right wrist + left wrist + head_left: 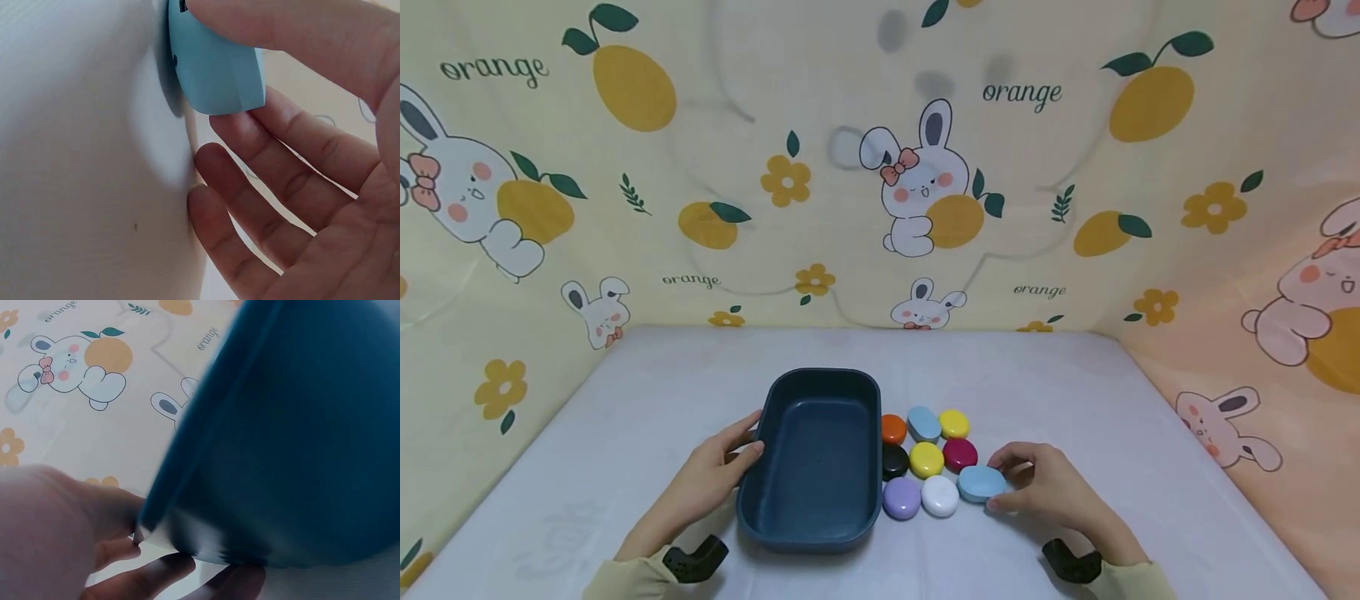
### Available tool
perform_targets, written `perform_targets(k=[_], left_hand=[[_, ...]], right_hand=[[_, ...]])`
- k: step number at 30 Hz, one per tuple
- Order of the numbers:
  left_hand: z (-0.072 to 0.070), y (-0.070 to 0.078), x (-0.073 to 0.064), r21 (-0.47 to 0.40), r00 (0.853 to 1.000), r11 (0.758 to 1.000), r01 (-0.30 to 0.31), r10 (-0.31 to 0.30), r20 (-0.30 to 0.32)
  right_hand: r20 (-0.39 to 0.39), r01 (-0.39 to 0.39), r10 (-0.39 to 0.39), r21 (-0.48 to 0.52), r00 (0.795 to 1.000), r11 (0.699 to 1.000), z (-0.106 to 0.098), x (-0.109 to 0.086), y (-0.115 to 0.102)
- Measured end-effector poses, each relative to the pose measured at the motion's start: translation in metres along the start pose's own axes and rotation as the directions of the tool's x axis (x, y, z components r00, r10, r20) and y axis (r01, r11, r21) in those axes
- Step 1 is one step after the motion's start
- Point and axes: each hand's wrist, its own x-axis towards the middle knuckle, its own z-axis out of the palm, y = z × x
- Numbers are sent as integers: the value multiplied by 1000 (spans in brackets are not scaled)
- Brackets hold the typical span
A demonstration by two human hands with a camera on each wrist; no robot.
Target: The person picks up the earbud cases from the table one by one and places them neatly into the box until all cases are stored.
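Observation:
My left hand grips the left wall of a deep dark blue rectangular tray, thumb at the rim and fingers against its outer side. The tray's bottom is bare. In the left wrist view the tray's outer wall fills the right side, with fingertips under its edge. My right hand pinches a glossy light blue oval piece between thumb and fingers. Seen from the right wrist, the oval piece has a small dark slot in its side, is close to the white tabletop, and is partly hidden by the thumb.
Between tray and right hand lie orange, black, purple, white, dark red and two yellow round pieces, plus another light blue oval. A patterned cloth surrounds the white table.

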Motion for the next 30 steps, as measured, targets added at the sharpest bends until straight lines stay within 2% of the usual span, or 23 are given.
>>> perform_targets(k=[11,17,21,26,30], left_hand=[[0,3,-2,23,1000,999,30,-31,8],[0,1,-1,-2,1000,1000,5,-5,6],[0,1,-1,-4,1000,1000,-7,7,0],[1,3,-1,12,1000,1000,12,-12,-4],[1,2,-1,13,1000,999,30,-30,-10]], right_hand=[[-10,9,-8,48,1000,999,-3,0,-4],[-69,-20,24,62,997,998,-2,-1,-4],[-107,-24,36,110,994,994,-2,-1,-3],[-137,-38,61,161,989,986,-4,-1,-6],[-164,-54,81,159,983,986,-6,-1,-9]])
